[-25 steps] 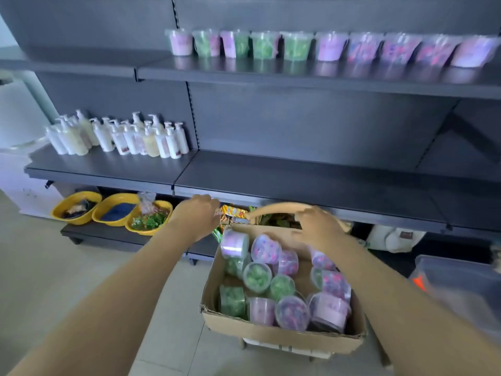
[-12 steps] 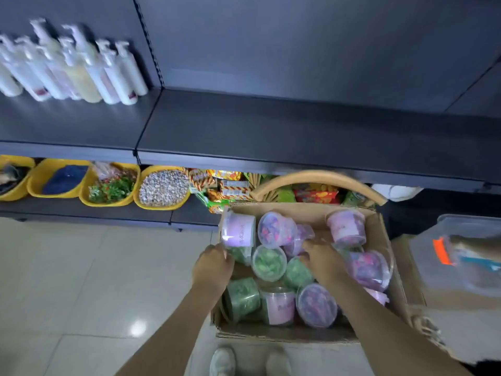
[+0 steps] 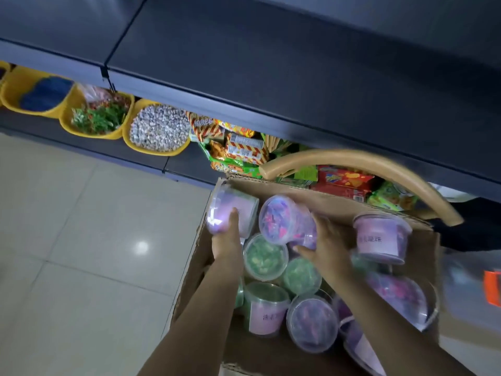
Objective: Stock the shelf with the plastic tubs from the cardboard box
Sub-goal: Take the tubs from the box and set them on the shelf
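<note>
Left grip clasps the lilac tub, right grip the speckled tub, both at the far end of the cardboard box; lifting straight up, squeezing lightly, should clear its wall.

The open cardboard box sits just in front of the dark grey shelf. Inside it, clear round lidded tubs with green or purple-pink contents lie jumbled, some upright and some tipped over. At the far left corner, the left hand holds a lilac tub on its side. Just right of it, the right hand grips a pink-and-purple tub, possibly lifted, though blur makes this uncertain.
</note>
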Tool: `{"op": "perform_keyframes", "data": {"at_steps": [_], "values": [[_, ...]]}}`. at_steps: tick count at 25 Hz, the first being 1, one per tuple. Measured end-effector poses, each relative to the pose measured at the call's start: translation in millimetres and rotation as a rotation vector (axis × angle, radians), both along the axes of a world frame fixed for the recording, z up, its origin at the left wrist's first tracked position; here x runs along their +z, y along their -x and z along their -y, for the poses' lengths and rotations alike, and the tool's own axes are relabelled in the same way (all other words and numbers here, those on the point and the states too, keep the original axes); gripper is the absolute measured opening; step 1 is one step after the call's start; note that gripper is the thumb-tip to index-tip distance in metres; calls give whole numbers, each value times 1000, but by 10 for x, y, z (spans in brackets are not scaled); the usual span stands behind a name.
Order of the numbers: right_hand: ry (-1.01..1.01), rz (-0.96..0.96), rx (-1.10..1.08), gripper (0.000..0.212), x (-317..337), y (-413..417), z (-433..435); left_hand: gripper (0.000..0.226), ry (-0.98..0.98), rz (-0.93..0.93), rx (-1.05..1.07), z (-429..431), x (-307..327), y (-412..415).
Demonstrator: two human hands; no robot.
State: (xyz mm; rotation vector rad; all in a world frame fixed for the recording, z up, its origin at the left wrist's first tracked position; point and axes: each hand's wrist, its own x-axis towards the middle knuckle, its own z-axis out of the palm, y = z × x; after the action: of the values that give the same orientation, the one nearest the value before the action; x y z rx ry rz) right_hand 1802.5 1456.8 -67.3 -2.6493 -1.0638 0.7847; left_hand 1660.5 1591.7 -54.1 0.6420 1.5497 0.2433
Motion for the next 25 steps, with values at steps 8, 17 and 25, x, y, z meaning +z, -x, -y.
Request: {"op": "perform_keyframes", "data": {"at_steps": [8, 17, 25], "values": [[-69, -68, 121, 101, -142, -237, -86, 46, 40, -115, 88, 76, -59, -76], [12, -79, 325, 125, -388, -294, -339, 58, -73, -45, -57, 392, -104, 381], [-172, 13, -17, 111, -400, -34, -283, 42, -263, -8, -162, 388, 65, 535]]}}
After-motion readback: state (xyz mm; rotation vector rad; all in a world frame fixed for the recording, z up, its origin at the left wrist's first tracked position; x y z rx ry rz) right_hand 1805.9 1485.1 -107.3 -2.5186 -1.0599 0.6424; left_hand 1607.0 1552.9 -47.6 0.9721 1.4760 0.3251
